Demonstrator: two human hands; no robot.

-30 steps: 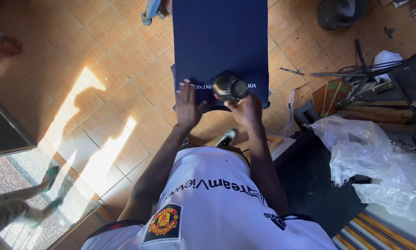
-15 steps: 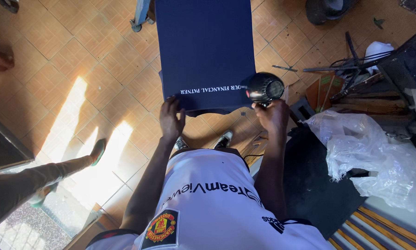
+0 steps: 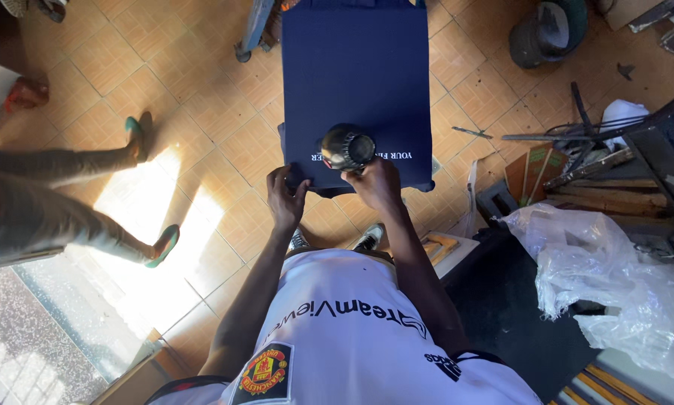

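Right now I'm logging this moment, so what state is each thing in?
Blue cloth: spread flat, near edge hanging over.
Left hand: gripping the cloth's near edge.
Right hand: closed around the black tool.
Black tool: resting on the cloth near its printed end.
Plastic bag: crumpled, lying at the right.
Bucket: upright on the tiles.
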